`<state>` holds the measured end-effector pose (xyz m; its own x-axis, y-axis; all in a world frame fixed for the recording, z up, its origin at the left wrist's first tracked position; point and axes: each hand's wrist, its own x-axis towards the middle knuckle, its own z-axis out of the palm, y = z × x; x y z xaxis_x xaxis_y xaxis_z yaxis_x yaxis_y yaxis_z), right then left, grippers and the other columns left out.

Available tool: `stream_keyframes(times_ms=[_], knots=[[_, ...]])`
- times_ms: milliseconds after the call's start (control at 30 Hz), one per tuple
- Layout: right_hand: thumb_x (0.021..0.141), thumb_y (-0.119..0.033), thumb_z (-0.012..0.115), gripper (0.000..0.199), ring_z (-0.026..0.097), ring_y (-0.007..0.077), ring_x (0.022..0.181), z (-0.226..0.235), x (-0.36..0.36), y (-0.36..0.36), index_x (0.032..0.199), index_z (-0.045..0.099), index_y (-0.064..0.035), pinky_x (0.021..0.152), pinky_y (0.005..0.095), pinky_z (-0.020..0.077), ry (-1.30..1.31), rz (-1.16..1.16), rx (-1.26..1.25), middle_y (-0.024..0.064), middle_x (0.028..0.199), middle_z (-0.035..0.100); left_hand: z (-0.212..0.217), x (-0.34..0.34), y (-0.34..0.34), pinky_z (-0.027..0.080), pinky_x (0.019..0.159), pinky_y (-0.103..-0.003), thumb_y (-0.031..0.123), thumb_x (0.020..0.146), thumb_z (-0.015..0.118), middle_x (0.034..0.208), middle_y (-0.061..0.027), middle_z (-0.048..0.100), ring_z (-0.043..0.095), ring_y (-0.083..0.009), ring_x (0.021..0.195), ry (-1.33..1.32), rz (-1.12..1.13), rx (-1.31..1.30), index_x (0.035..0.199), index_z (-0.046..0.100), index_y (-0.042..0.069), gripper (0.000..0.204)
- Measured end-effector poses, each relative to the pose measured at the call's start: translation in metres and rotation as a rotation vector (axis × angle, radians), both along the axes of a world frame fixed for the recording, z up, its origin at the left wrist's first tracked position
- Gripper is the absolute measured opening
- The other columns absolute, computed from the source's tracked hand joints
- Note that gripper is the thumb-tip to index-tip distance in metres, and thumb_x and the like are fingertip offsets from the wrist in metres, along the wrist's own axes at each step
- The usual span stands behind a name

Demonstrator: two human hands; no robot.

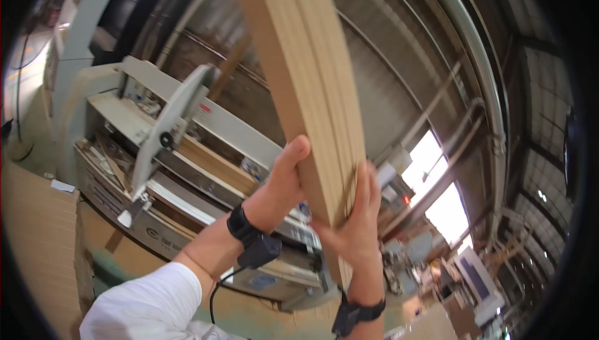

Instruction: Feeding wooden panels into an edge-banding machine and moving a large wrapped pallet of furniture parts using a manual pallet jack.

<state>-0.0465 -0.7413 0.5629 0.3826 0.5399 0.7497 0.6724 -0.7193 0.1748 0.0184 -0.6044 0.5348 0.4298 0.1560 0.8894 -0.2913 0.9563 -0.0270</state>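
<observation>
A stack of several long, pale wooden boards [312,84] rises steeply in front of me, its upper end running past the top edge of the view. My left hand [281,187] is closed on the stack's left side, the thumb up along the wood and the other fingers hidden behind it. Against the right side and lower part, my right hand [355,228] presses with its fingers stretched up along the boards and the thumb reaching across, so the stack is held between both hands. A dark band with a small box is strapped round each wrist.
Left of the boards stands a long grey-white machine [187,206] with a pale curved arm [165,125] across it and wood scraps on it. Brown cardboard [40,240] lies at the far left. A shiny pipe [480,53] runs overhead; a cluttered work area with bright windows [446,212] lies to the right.
</observation>
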Motion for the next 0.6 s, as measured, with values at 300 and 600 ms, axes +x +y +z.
stream_keyframes(times_ms=[300, 600], knots=[[0.044, -0.018, 0.079, 0.096, 0.035, 0.0387, 0.113, -0.027, 0.089, -0.004, 0.129, 0.035, -0.0128, 0.090, 0.0478, 0.0302, -0.298, -0.123, -0.041, 0.0212, 0.123, 0.036, -0.031, 0.076, 0.032, 0.042, 0.089, -0.038, 0.064, 0.077, 0.049, 0.125, -0.0100, 0.047, 0.044, -0.0215, 0.117, 0.424, 0.043, -0.063, 0.127, 0.039, 0.006, 0.077], [0.076, -0.014, 0.057, 0.043, 0.032, 0.0350, 0.118, -0.009, 0.228, -0.049, 0.116, 0.050, -0.0291, 0.097, 0.0538, 0.0293, -0.913, -0.242, -0.530, 0.0171, 0.122, 0.035, -0.042, 0.137, 0.011, 0.024, 0.098, -0.059, 0.058, 0.067, 0.067, 0.135, -0.0111, 0.031, 0.026, -0.0359, 0.126, 0.992, -0.134, 0.024, 0.131, 0.032, 0.013, 0.086]])
